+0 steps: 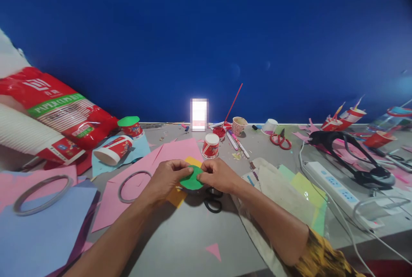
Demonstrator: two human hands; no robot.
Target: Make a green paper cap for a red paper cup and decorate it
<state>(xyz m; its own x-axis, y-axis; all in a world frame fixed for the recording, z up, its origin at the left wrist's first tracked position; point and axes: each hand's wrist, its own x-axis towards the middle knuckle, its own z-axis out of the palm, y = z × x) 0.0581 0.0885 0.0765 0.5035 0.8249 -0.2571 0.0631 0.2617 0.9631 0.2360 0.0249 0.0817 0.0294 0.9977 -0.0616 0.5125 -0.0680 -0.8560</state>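
Between my two hands is a round piece of green paper (pixel 191 179), raised a little over the table. My left hand (pixel 170 175) pinches its left edge with thumb and finger. On the opposite edge, my right hand (pixel 219 175) grips it the same way. Below lie black-handled scissors (pixel 213 204), their blades hidden, and a yellow-orange paper (pixel 177 197). Just beyond my hands a red and white paper cup (pixel 210 146) stands upside down. Pink paper sheets (pixel 128 182) spread to the left, under a grey ring (pixel 134 186).
Paper cups (pixel 112 150) and a red cup package (pixel 58 105) crowd the left. Red-handled scissors (pixel 280 140), markers (pixel 238 143) and a cup with a red stick (pixel 219 133) lie farther back. At right are a cloth (pixel 277 195), a power strip (pixel 334 187) and cables.
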